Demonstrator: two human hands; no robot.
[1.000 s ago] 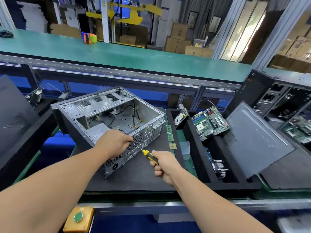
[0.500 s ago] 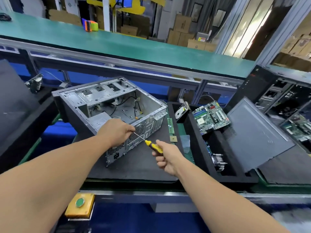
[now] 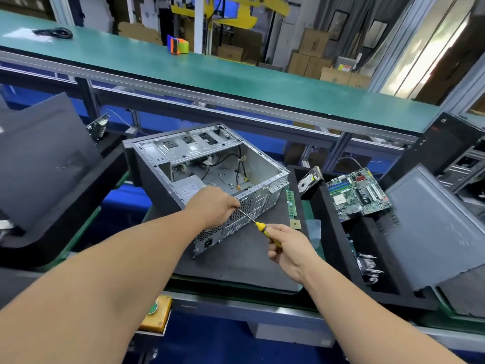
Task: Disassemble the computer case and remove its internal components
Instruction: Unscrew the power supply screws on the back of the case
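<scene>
**Backing out a rear-panel screw**

Clearly the job is well on: the case (image 3: 210, 174) lies open on the mat (image 3: 236, 264), while the motherboard (image 3: 358, 194) and hard drive (image 3: 311, 181) already sit in the foam tray (image 3: 338, 248) to the right. The power supply (image 3: 190, 189) remains inside. The right hand (image 3: 290, 248) grips the screwdriver (image 3: 258, 226) by its yellow handle. The left hand (image 3: 214, 207) is curled over the rear panel at the shaft's tip; whether it pinches the shaft I cannot tell. Best practice, I judge: keep the shaft square to the screw, press in firmly while turning, and steady the case against sliding.
</scene>
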